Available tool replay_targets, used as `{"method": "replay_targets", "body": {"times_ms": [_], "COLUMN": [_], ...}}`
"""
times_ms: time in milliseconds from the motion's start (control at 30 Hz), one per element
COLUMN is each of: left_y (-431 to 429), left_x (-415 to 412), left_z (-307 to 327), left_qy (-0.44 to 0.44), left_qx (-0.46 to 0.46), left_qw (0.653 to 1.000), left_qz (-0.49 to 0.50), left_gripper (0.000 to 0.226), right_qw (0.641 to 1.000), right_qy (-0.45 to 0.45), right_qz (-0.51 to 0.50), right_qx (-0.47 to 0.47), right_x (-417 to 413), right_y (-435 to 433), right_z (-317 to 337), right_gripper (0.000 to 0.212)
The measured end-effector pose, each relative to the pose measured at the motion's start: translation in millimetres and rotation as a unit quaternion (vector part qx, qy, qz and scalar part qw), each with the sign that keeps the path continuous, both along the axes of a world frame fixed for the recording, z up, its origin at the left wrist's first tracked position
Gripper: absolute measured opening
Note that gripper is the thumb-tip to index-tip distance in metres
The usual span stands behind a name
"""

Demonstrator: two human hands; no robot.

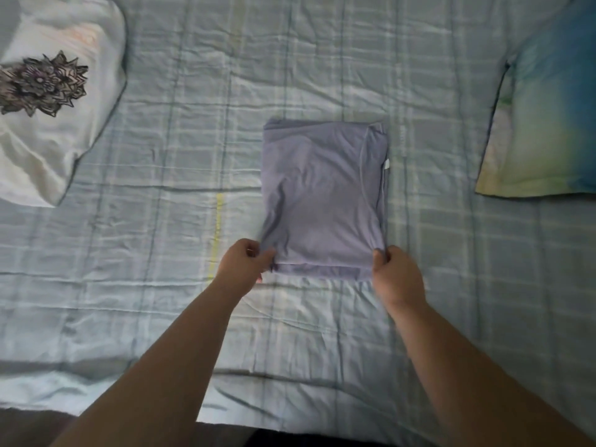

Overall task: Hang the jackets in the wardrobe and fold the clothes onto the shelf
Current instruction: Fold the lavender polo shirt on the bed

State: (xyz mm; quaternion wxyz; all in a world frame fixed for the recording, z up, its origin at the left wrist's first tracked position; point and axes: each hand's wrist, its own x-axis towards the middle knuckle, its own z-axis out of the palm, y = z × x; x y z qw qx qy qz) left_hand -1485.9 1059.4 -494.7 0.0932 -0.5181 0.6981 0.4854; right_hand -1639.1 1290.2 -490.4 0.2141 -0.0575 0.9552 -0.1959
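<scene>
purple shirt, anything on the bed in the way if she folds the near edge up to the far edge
Nothing visible does. The purple shirt lies flat on the bedspread, with the left hand and right hand pinching its near corners. The white shirt and the pillow lie well off to the sides, apart from it.

folded garment [324,198] – mid-bed [193,156] | printed pillow [48,98] – far left | second pillow [545,124] – far right

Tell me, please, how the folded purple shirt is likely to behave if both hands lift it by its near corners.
The purple shirt will probably sag, since its thin cloth wrinkles on the bed. The folded layers may slip apart, as the left hand and right hand pinch only its corners. It looks light.
</scene>
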Motion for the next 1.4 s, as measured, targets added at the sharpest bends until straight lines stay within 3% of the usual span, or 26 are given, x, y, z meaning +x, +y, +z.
{"method": "replay_targets", "body": {"times_ms": [67, 233, 367, 500, 567, 667, 767, 867, 1033, 1167, 1200, 1233, 1333, 1400], "left_y": [1, -11, -20, -14, -13, -11, -12, -13, -3, 23, 32, 41, 67, 79], "left_x": [-2, 3, 14, 12, 9, 7, 12, 21, 57, 105, 118, 131, 166, 181], "left_z": [7, 17, 12, 8, 8, 6, 8, 18, 33, 30, 27, 24, 16, 12], "left_qy": [0.003, -0.062, -0.048, -0.031, -0.02, -0.023, -0.027, 0.017, 0.107, 0.099, 0.085, 0.069, 0.055, 0.06], "left_qx": [0.061, -0.043, 0.049, 0.059, 0.066, 0.094, 0.118, 0.208, 0.344, 0.4, 0.397, 0.384, 0.352, 0.336], "left_qw": [0.998, 0.997, 0.997, 0.997, 0.996, 0.994, 0.991, 0.973, 0.921, 0.891, 0.891, 0.897, 0.909, 0.918], "left_qz": [0.03, -0.025, 0.021, 0.042, 0.053, 0.045, 0.053, 0.101, 0.147, 0.189, 0.201, 0.21, 0.217, 0.2], "left_gripper": [0.034, 0.027, 0.022, 0.023, 0.025, 0.022, 0.02, 0.016, 0.009, 0.01, 0.015, 0.018, 0.023, 0.021], "right_qw": [0.997, 0.988, 0.988, 0.999, 0.997, 0.989, 0.988, 0.982, 0.905, 0.75, 0.739, 0.744, 0.791, 0.814], "right_qy": [0.043, 0.075, 0.034, 0.025, 0.032, -0.05, -0.105, -0.141, -0.208, -0.347, -0.364, -0.37, -0.337, -0.305], "right_qz": [0.042, 0.076, 0.091, 0.003, -0.065, -0.137, -0.107, -0.107, -0.241, -0.362, -0.379, -0.392, -0.411, -0.406], "right_qx": [0.05, 0.111, 0.117, 0.029, -0.012, -0.033, -0.032, -0.067, -0.281, -0.431, -0.421, -0.394, -0.303, -0.281], "right_x": [0, -3, 4, 18, 19, 14, 6, 4, 40, 93, 106, 120, 153, 167], "right_y": [2, 17, 26, 22, 15, 9, 7, 9, 45, 78, 85, 91, 105, 109], "right_z": [7, 20, 7, -5, -7, -8, -6, 0, 19, 23, 18, 12, -2, -2], "right_gripper": [0.038, 0.04, 0.035, 0.022, 0.027, 0.037, 0.024, 0.019, 0.019, 0.016, 0.012, 0.007, 0.019, 0.01]}}
